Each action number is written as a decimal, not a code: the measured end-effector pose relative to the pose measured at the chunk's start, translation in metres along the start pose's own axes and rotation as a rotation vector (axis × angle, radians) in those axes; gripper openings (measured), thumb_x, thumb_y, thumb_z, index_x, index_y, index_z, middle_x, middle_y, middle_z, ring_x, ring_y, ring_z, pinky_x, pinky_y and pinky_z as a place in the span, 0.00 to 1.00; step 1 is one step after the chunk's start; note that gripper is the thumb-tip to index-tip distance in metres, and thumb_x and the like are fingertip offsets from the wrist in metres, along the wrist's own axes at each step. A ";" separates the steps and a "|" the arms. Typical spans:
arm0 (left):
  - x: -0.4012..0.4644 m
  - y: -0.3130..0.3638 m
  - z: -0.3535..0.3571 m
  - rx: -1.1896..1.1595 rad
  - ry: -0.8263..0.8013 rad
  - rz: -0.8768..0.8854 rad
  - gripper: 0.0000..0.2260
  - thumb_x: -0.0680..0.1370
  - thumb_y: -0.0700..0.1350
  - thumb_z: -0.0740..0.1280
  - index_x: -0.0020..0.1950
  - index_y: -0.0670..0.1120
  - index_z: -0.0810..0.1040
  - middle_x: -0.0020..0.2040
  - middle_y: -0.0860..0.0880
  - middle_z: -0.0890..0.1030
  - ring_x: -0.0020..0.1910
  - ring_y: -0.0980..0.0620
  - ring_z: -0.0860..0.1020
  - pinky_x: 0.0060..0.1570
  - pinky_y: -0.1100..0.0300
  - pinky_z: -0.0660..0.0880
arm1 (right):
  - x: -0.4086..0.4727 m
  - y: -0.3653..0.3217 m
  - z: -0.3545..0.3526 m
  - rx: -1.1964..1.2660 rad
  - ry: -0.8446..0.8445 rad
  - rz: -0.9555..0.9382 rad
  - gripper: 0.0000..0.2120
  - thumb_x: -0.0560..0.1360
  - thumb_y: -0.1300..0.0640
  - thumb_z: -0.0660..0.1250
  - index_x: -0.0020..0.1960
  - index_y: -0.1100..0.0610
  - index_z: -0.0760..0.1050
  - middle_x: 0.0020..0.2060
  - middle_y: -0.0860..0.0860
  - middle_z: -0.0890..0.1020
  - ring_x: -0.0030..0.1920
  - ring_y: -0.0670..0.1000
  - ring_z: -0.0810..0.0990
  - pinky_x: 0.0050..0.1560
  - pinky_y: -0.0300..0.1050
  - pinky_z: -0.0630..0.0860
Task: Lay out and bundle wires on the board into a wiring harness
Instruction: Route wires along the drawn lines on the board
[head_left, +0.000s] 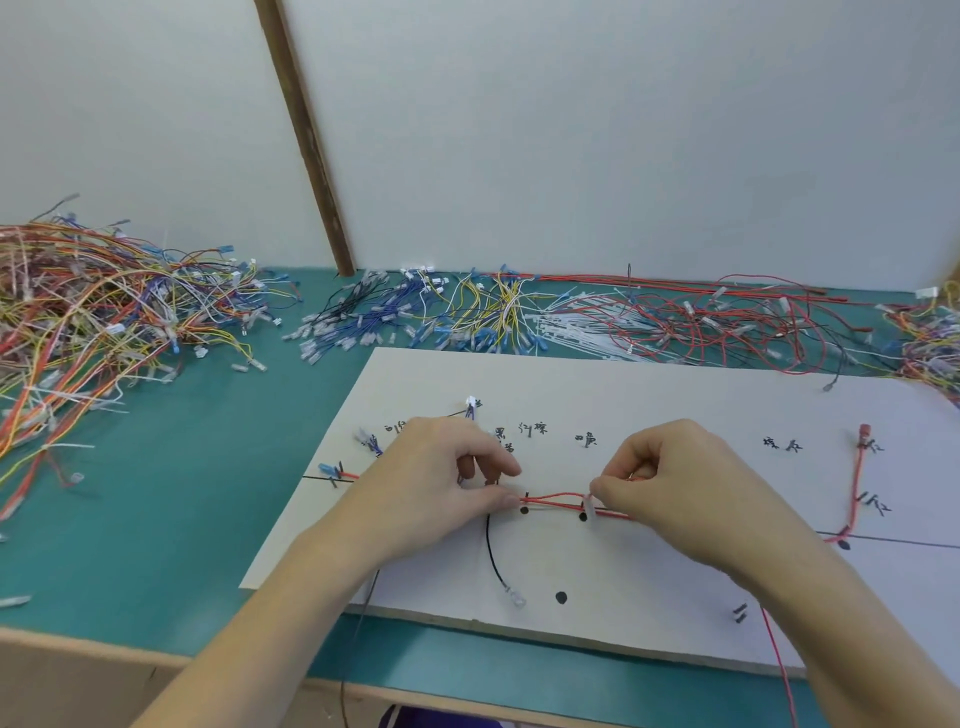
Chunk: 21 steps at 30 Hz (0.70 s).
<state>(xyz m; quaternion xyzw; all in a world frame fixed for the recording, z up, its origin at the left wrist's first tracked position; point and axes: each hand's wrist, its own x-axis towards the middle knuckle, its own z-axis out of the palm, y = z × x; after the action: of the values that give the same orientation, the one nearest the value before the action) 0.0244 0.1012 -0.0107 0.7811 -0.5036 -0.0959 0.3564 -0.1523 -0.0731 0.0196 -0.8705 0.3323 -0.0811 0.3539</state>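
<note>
Both hands pinch the red wires (553, 499) mid-board (649, 405): left hand (441, 483) fingers at one end, right hand (670, 478) on the white tie (589, 503). Thin, floppy stuff, so grip close beside the tie.

1 head-worn view looks forward and down, close over the board (649, 395) on the table (171, 519).

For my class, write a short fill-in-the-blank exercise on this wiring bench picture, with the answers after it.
1. Both hands pinch a bundle of ____ wires.
2. The white board lies on a ____ table top.
3. The black wire curves toward the board's ____ edge.

Answers: red; green; near
</note>
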 end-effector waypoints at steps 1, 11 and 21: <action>-0.001 0.000 -0.001 0.013 0.018 -0.003 0.06 0.71 0.51 0.80 0.47 0.57 0.87 0.42 0.61 0.82 0.42 0.57 0.78 0.40 0.71 0.69 | 0.001 -0.001 -0.002 0.008 -0.004 -0.005 0.08 0.71 0.53 0.73 0.34 0.53 0.82 0.20 0.42 0.74 0.21 0.43 0.69 0.22 0.36 0.64; -0.017 -0.004 0.012 -0.082 0.167 -0.113 0.07 0.71 0.46 0.81 0.41 0.58 0.87 0.40 0.57 0.83 0.41 0.55 0.80 0.41 0.67 0.72 | 0.011 -0.012 -0.007 -0.061 -0.024 0.017 0.07 0.70 0.53 0.75 0.34 0.53 0.82 0.22 0.43 0.77 0.21 0.45 0.71 0.25 0.38 0.68; -0.021 -0.004 0.012 -0.106 0.139 -0.122 0.07 0.71 0.46 0.80 0.43 0.57 0.86 0.42 0.57 0.83 0.42 0.56 0.80 0.40 0.70 0.69 | 0.005 -0.012 -0.009 -0.057 -0.049 0.029 0.09 0.71 0.52 0.74 0.34 0.53 0.82 0.20 0.42 0.75 0.21 0.45 0.69 0.25 0.38 0.66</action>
<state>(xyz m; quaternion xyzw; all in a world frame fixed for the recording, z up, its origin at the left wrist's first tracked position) 0.0116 0.1143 -0.0264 0.7951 -0.4234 -0.0898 0.4248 -0.1453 -0.0752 0.0335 -0.8770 0.3382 -0.0452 0.3383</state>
